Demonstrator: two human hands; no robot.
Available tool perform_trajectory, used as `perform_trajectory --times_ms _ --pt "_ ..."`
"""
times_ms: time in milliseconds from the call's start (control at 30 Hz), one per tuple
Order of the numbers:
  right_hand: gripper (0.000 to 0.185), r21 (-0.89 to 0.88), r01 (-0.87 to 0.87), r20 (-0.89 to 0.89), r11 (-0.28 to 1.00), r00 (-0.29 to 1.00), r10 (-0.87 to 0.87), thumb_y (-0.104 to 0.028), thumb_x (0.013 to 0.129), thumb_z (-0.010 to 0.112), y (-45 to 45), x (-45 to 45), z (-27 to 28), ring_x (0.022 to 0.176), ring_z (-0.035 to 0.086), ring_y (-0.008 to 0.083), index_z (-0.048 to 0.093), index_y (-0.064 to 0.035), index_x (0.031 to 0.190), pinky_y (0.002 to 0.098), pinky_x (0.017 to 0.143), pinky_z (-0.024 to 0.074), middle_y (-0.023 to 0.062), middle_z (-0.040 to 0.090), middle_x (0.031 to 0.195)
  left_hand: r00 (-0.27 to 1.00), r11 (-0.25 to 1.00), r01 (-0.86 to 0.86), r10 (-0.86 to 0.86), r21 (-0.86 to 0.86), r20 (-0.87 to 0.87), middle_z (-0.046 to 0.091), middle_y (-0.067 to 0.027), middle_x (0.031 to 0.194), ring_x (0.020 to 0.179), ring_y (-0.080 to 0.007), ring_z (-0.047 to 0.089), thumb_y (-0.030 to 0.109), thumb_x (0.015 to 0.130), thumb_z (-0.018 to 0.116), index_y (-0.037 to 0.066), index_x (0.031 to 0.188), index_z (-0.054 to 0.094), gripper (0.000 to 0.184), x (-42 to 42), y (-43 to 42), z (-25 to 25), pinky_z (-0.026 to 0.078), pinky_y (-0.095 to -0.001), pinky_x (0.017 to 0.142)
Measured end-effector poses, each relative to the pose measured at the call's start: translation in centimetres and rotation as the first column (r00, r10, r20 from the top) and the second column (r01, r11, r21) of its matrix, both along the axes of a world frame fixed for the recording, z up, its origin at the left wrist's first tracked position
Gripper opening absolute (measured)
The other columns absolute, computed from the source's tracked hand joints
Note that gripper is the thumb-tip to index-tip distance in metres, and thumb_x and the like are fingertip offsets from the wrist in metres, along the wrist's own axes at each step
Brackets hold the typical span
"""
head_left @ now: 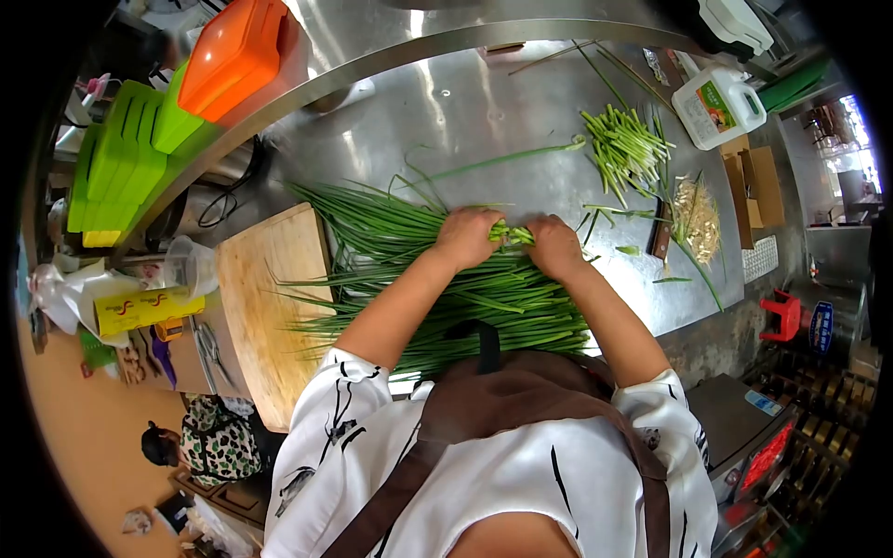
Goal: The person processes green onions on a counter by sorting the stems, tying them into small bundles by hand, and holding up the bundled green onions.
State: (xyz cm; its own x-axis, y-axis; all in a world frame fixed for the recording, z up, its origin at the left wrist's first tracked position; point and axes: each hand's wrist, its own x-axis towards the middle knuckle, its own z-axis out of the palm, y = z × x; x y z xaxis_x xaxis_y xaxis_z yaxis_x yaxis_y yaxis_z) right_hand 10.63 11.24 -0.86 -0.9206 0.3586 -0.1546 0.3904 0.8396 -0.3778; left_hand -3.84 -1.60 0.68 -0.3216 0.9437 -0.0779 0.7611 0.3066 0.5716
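My left hand [470, 237] is closed around a small bunch of green onions, whose pale green stalks [507, 232] show between my two hands. Fingers wrapped on the other end of that bunch, my right hand [555, 246] sits just to the right. Under and around both forearms lies a large spread of long green onions [437, 298], leaves pointing left. Short cut stalks [625, 149] are heaped at the upper right, and a brown-handled knife [661, 232] rests beside a pile of pale root ends [698, 221].
A wooden cutting board [274, 298] lies at the left, with a clear plastic tub [191, 265] past it. Orange and green containers [237, 60] stand on the upper shelf. A white jug [718, 107] is at the back right. Another person [219, 437] is at lower left.
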Motion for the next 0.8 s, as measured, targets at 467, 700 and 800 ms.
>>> perform_trajectory --times_ms 467,700,800 --pt "0.025 -0.360 0.155 0.008 0.920 0.987 -0.163 -0.026 0.080 0.064 -0.3 0.2 5.0 0.083 0.060 0.0364 0.058 -0.0045 0.089 0.0441 0.073 0.0468 0.0178 0.063 0.083 0.977 0.980 -0.135 0.157 0.149 -0.142 0.063 -0.0121 0.084 0.079 -0.0333 0.059 0.021 0.076 0.067 0.006 0.088 0.063 0.020 -2.3 0.3 -0.5 0.044 -0.0407 0.078" --pt "0.022 -0.030 -0.005 -0.063 1.000 0.998 0.003 -0.019 0.070 0.069 1.4 2.0 -0.2 0.084 0.060 0.0326 0.061 -0.0064 0.086 0.0419 0.074 0.0485 0.0131 0.061 0.085 0.982 0.969 0.054 -0.008 0.240 -0.189 0.062 -0.0129 0.093 0.085 -0.0349 0.058 0.024 0.078 0.066 0.006 0.095 0.059 0.026 -0.8 0.6 -1.2 0.044 -0.0429 0.079" --pt "0.024 0.025 -0.060 -0.143 0.998 0.988 0.063 -0.018 0.066 0.071 1.2 1.5 -1.1 0.084 0.059 0.0318 0.061 -0.0061 0.084 0.0418 0.074 0.0483 0.0136 0.061 0.083 0.984 0.988 0.151 -0.153 -0.022 -0.095 0.062 -0.0143 0.092 0.086 -0.0358 0.058 0.022 0.077 0.065 0.005 0.094 0.059 0.025 0.6 0.6 0.2 0.045 -0.0449 0.077"
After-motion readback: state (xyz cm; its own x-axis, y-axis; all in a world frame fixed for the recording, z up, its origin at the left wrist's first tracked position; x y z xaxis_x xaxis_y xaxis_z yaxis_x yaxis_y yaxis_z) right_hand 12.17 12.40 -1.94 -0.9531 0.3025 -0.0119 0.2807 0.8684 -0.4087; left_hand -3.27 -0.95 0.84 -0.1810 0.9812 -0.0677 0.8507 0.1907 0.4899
